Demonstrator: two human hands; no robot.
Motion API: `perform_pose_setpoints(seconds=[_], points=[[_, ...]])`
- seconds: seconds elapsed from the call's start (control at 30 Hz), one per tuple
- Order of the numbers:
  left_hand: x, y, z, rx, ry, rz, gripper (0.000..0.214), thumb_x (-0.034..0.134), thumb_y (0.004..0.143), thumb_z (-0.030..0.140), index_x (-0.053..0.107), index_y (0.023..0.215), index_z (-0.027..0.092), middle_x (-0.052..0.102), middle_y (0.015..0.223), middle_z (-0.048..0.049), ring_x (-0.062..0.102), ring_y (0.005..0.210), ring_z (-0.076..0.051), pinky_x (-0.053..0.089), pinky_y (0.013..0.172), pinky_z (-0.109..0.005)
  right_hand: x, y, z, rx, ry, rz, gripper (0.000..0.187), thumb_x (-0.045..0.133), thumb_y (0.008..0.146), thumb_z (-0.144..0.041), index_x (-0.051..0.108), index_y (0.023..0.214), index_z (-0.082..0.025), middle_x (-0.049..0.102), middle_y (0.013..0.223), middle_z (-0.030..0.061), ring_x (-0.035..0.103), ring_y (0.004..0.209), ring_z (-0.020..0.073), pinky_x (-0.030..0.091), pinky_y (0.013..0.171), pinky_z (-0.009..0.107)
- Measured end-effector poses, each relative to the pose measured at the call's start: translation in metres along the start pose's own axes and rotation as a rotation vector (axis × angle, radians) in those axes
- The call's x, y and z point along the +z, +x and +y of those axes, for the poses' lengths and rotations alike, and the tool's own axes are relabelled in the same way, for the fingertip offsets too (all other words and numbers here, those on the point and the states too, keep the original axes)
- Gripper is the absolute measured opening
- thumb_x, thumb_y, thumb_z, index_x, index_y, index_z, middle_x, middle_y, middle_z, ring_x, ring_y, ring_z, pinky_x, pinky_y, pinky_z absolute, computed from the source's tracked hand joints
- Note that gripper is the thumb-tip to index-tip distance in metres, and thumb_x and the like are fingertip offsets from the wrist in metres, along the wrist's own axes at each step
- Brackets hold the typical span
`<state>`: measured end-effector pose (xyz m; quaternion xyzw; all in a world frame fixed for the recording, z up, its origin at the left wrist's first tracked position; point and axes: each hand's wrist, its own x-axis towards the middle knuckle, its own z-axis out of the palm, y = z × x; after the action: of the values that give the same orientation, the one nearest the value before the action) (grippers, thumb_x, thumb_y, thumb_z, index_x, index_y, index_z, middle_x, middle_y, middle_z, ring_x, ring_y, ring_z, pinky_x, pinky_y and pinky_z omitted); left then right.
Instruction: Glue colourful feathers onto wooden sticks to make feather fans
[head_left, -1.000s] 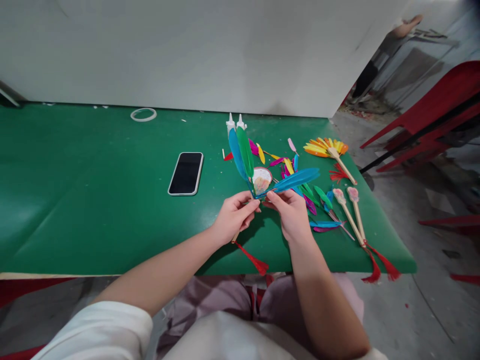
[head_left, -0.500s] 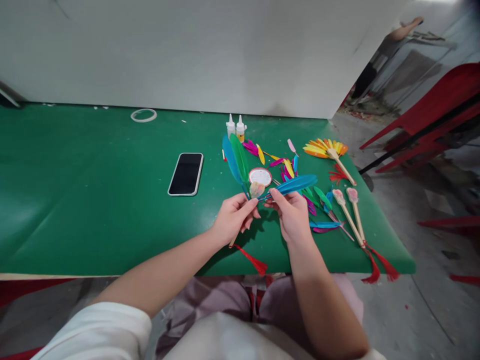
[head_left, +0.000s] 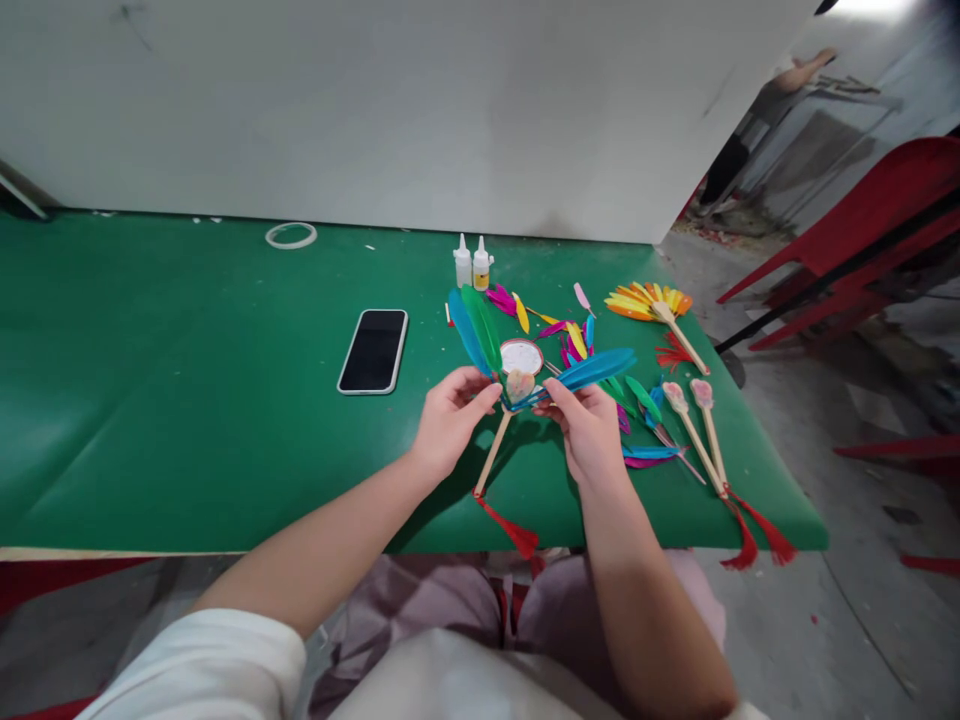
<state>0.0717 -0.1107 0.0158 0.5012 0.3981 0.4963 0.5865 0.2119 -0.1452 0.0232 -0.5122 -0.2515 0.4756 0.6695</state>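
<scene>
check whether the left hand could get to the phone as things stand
Probably yes: the phone lies just left of the left hand on bare green table, nothing between them, though that hand is pinching the feather fan.

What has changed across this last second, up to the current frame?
The half-made feather fan came down and tilted, so its stick now shows below the left hand, whose grip shifted from the stick up to the left-side feathers. The right hand keeps pinching the blue feather at its base. The phone, glue bottles, loose feathers and finished fan stayed put.
</scene>
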Motion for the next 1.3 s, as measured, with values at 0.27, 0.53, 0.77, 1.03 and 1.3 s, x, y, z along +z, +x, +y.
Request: perform_pose_setpoints(seconds=[0.27,0.53,0.77,1.03,1.3], points=[[-0.001,0.002,-0.001,-0.062,-0.097,-0.003,0.018,0.068,0.071,0.026,0.054,0.068,0.014,0.055,0.061,0.0047,0.050,0.056,-0.005,0.041,0.056,-0.017,0.009,-0.006,0.014,0.136,-0.100,-0.273,0.034,0.073,0.063,-0.035,0.064,0.091,-0.019,0.069,0.081,0.0009,0.065,0.072,0.0157,0.054,0.061,0.027],[-0.001,0.001,-0.002,-0.085,-0.129,-0.017,0.018,0.068,0.071,0.026,0.055,0.073,0.015,0.054,0.065,0.0041,0.047,0.057,-0.006,0.040,0.055,-0.018,0.012,-0.009,0.023,0.122,-0.126,-0.318,0.027,0.071,0.066,-0.035,0.067,0.085,-0.017,0.071,0.079,0.0032,0.066,0.073,0.0178,0.053,0.064,0.028],[-0.001,0.002,-0.006,-0.109,-0.136,-0.038,0.019,0.069,0.070,0.028,0.056,0.077,0.015,0.056,0.068,0.0033,0.050,0.058,-0.006,0.040,0.055,-0.019,0.009,-0.008,0.020,0.112,-0.115,-0.317,0.026,0.071,0.064,-0.036,0.068,0.082,-0.017,0.071,0.076,0.0038,0.067,0.070,0.0184,0.054,0.063,0.029],[-0.001,0.002,-0.010,-0.089,-0.122,-0.076,0.018,0.068,0.071,0.028,0.057,0.075,0.014,0.056,0.064,0.0036,0.049,0.055,-0.005,0.039,0.053,-0.018,0.011,-0.007,0.020,0.134,-0.109,-0.231,0.029,0.076,0.056,-0.036,0.067,0.074,-0.016,0.069,0.066,0.0015,0.065,0.063,0.0165,0.054,0.061,0.030],[-0.002,0.003,-0.005,-0.152,-0.057,-0.216,0.030,0.063,0.074,0.040,0.057,0.087,0.014,0.059,0.068,0.0001,0.056,0.058,-0.008,0.045,0.052,-0.018,0.002,-0.004,0.010,-0.016,-0.155,-0.110,0.023,0.074,0.059,-0.036,0.063,0.067,-0.018,0.065,0.058,-0.0019,0.059,0.052,0.0135,0.050,0.053,0.027]])
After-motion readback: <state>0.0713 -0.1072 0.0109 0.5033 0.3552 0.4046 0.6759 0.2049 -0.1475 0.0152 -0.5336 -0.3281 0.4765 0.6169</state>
